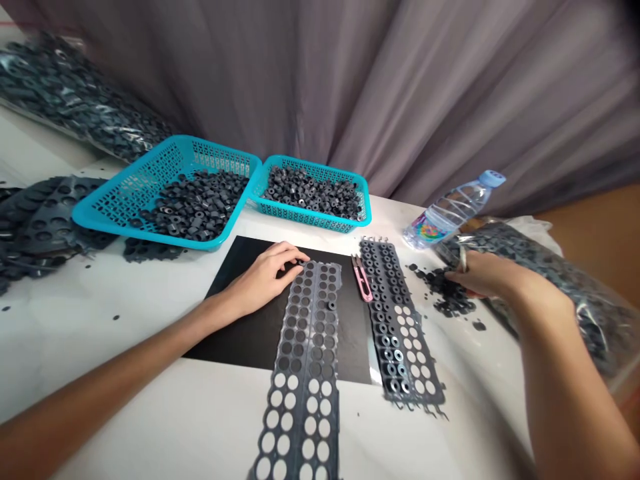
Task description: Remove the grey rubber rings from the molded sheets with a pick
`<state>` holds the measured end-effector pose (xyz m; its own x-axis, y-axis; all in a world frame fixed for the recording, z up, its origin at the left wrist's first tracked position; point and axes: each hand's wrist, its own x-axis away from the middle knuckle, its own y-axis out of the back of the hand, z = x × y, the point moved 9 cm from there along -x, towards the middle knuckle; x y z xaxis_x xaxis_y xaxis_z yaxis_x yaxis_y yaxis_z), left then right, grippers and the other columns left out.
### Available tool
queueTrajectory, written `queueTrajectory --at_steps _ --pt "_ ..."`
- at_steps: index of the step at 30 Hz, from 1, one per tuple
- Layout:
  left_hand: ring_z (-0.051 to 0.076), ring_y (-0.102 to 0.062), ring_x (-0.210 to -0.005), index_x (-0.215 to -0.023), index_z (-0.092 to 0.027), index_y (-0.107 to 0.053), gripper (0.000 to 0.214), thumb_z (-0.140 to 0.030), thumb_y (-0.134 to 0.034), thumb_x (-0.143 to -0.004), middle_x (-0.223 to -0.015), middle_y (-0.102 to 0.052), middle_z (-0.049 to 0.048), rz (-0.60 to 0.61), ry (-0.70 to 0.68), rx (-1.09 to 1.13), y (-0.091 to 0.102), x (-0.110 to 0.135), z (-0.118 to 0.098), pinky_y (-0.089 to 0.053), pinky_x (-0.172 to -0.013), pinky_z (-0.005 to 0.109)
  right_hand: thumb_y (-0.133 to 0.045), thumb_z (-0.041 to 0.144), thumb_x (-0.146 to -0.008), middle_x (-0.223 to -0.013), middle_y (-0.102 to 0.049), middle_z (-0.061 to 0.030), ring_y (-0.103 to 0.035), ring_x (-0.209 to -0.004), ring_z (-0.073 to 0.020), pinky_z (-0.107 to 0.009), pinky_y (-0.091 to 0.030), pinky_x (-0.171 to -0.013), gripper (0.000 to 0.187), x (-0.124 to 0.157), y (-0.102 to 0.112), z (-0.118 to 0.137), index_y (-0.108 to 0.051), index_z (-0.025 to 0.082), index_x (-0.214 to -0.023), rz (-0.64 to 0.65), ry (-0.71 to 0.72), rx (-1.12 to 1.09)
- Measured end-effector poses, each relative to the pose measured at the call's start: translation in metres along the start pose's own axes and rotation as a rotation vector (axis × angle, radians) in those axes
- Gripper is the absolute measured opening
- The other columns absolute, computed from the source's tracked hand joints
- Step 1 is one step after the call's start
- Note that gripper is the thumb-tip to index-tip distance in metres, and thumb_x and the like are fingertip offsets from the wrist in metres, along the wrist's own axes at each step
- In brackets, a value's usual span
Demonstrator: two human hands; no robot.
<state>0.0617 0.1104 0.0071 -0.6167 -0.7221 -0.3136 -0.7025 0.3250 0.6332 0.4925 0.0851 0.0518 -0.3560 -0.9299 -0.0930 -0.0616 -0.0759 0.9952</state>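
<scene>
The sheet (303, 373), thin, dark and pierced with round holes, is laid lengthwise, its far part on the black mat (227, 317), its near part on the tabletop (210, 427). Its far corner is touched by the left hand (273, 273), probably for steadiness; this grip is nearly closed, but whether anything is pinched cannot be told. The right hand (483, 275) is held at the matte scraps (453, 300); how far its grip is open, and on what, is hidden. The pink snips (365, 288) are placed beside the ring-studded strip (393, 307), perhaps for easy reach. Stubby, rubbery-looking pieces (315, 192) are contained by the lattice baskets (315, 219).
</scene>
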Motion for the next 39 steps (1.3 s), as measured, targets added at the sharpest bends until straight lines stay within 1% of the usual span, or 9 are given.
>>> queueTrajectory --at_steps 3,6,9,11,15,19,23,28,39 --pt "0.02 -0.064 -0.106 -0.124 -0.023 -0.069 0.026 -0.026 -0.051 -0.105 -0.121 -0.064 0.007 0.003 0.002 0.004 -0.001 0.0 0.0 -0.054 -0.094 0.037 -0.072 0.03 -0.086 -0.08 -0.073 -0.026 -0.068 -0.067 -0.0299 -0.041 -0.037 -0.064 0.019 0.007 -0.005 0.004 -0.075 0.011 -0.081 0.181 -0.082 0.141" --pt "0.02 -0.064 -0.107 -0.124 -0.023 -0.069 0.026 -0.025 -0.05 -0.105 -0.121 -0.064 0.0064 0.005 0.004 0.007 -0.001 0.0 0.001 -0.053 -0.096 0.037 -0.049 0.027 -0.099 -0.114 -0.073 -0.031 -0.073 -0.097 -0.0373 -0.043 -0.039 -0.07 0.033 0.02 0.004 0.031 -0.074 0.012 -0.112 0.227 -0.037 0.287" --pt "0.02 -0.064 -0.108 -0.125 -0.024 -0.068 0.027 -0.025 -0.05 -0.106 -0.122 -0.063 0.0065 0.005 0.0 -0.001 -0.001 0.0 0.001 -0.053 -0.097 0.038 -0.05 0.013 -0.093 -0.116 -0.073 -0.0311 -0.073 -0.101 -0.0376 -0.042 -0.038 -0.07 0.03 0.038 0.014 0.072 -0.074 0.011 -0.111 0.218 0.002 0.342" --pt "0.019 -0.065 -0.107 -0.124 -0.023 -0.069 0.026 -0.024 -0.05 -0.106 -0.122 -0.063 0.0066 0.006 -0.002 -0.003 -0.001 0.001 0.0 -0.053 -0.097 0.037 -0.051 0.013 -0.094 -0.104 -0.074 -0.0289 -0.073 -0.092 -0.0364 -0.04 -0.038 -0.066 0.025 0.05 0.025 0.112 -0.073 0.01 -0.105 0.104 0.075 0.304" --pt "0.019 -0.066 -0.102 -0.123 -0.022 -0.07 0.024 -0.025 -0.053 -0.105 -0.12 -0.065 0.0063 -0.008 0.016 0.0 -0.001 0.001 0.001 -0.055 -0.093 0.035 -0.057 0.03 -0.099 -0.078 -0.073 -0.0084 -0.066 -0.065 -0.0206 -0.03 -0.041 -0.06 0.015 0.079 0.022 0.214 -0.066 0.018 -0.102 0.083 0.444 -0.418" --pt "0.018 -0.068 -0.102 -0.121 -0.022 -0.071 0.022 -0.024 -0.056 -0.105 -0.12 -0.068 0.0048 -0.032 0.024 0.0 0.001 0.001 0.003 -0.055 -0.096 0.034 -0.059 0.027 -0.094 -0.071 -0.067 -0.0009 -0.059 -0.056 -0.0129 -0.024 -0.042 -0.054 0.011 0.083 0.007 0.259 -0.061 0.02 -0.086 0.093 0.487 -0.944" --pt "0.017 -0.069 -0.1 -0.119 -0.022 -0.071 0.019 -0.02 -0.06 -0.104 -0.117 -0.07 0.0031 -0.052 0.031 -0.039 0.002 0.001 0.004 -0.055 -0.095 0.032 -0.056 0.023 -0.091 -0.07 -0.064 0.0029 -0.054 -0.043 -0.0086 -0.021 -0.042 -0.042 0.006 0.086 -0.031 0.272 -0.061 0.019 -0.089 0.332 0.409 -1.325" --pt "0.019 -0.07 -0.107 -0.119 -0.02 -0.072 0.019 -0.018 -0.062 -0.103 -0.118 -0.072 0.0045 -0.099 -0.015 -0.092 0.004 0.003 0.001 -0.056 -0.096 0.033 -0.067 0.026 -0.088 -0.074 -0.068 0.0021 -0.06 -0.049 -0.0095 -0.021 -0.052 -0.047 0.012 0.094 -0.054 0.274 -0.06 0.019 -0.094 0.464 0.37 -1.512" --pt "0.019 -0.069 -0.109 -0.122 -0.018 -0.072 0.025 -0.01 -0.058 -0.102 -0.117 -0.071 0.0064 -0.112 -0.05 -0.129 0.003 0.004 -0.009 -0.056 -0.1 0.035 -0.068 0.026 -0.087 -0.072 -0.069 0.001 -0.061 -0.051 -0.0102 -0.021 -0.054 -0.046 0.011 0.093 -0.059 0.274 -0.061 0.019 -0.091 0.474 0.355 -1.536"
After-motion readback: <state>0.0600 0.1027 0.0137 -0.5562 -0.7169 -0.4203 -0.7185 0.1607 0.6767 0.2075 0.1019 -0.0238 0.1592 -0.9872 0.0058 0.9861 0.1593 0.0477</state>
